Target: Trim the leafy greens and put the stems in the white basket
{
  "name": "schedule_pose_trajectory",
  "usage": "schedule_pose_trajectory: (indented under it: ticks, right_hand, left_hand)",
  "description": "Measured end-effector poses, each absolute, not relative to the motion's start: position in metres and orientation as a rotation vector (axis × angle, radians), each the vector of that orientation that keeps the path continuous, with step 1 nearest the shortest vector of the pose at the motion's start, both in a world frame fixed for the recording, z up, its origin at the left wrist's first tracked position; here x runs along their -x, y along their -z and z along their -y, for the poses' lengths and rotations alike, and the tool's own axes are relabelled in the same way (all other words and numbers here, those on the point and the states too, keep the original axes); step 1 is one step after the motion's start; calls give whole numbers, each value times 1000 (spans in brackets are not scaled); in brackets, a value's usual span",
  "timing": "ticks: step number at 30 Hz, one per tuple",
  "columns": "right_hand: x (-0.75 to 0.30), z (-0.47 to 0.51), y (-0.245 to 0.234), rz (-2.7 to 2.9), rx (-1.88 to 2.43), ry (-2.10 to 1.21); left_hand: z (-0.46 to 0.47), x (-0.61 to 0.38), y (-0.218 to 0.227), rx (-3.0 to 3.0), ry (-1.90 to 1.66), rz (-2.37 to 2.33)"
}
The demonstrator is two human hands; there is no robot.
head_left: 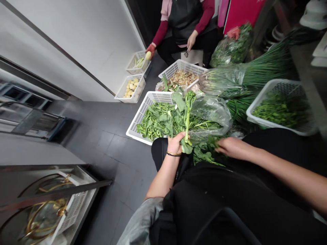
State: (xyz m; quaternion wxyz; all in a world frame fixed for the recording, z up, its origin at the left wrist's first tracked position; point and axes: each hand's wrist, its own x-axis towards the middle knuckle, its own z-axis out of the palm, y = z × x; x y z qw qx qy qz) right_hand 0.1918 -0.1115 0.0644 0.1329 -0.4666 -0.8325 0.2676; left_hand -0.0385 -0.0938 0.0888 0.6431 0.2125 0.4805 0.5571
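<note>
My left hand is closed round the lower stem of a leafy green stalk, which looks like broccolini and stands upright with its budded head on top. Just behind it sits a white slotted basket holding cut green stems and leaves. To the right, my right hand is low over my lap, its fingers pinched on a green leaf; motion blurs the fingertips. Loose leaves lie between my hands. An open clear plastic bag with more green stalks lies beyond them.
Across from me a seated person holds a peeled potato and a peeler. Near that person are a basket of potatoes and a basket of peelings. Bagged scallions and a white basket of greens stand right. A metal rack is left.
</note>
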Motion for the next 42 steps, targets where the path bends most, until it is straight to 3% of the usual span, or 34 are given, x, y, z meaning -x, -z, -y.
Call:
schedule_pose_trajectory:
  ticks: [4, 8, 12, 16, 24, 27, 30, 33, 35, 39, 42]
  right_hand:
    - [-196, 75, -83, 2148, 1419, -1161]
    - [-155, 49, -121, 1558, 1166, -1564]
    - [-135, 46, -128, 1370, 870, -1747]
    - [-142, 41, -124, 1329, 807, -1847]
    - [-141, 37, -142, 1541, 1116, -1772]
    - [-122, 53, -132, 1447, 1058, -1711]
    - [-105, 74, -115, 1583, 1027, -1336]
    - [-110, 88, -100, 2069, 1131, -771]
    - [-129, 92, -92, 2410, 1211, -585]
    - [-178, 81, -99, 2678, 1305, -960]
    - [-186, 61, -128, 2083, 1227, -1373]
  left_hand:
    - [103, 31, -89, -614, -1315, -1113]
    - [114, 30, -96, -581, -1174, -1014]
    - [124, 44, -100, -392, -831, -777]
    - [126, 45, -96, -371, -857, -779]
    - [122, 29, -98, -703, -1310, -1079]
    - [122, 26, -98, -602, -1327, -1052]
    - [118, 24, -97, -513, -1282, -985]
    - [114, 29, -97, -448, -1235, -970]
    - [111, 36, -98, -420, -1178, -898]
    - [111, 48, -97, -433, -1106, -634]
    - [116, 45, -94, -438, -1060, -565]
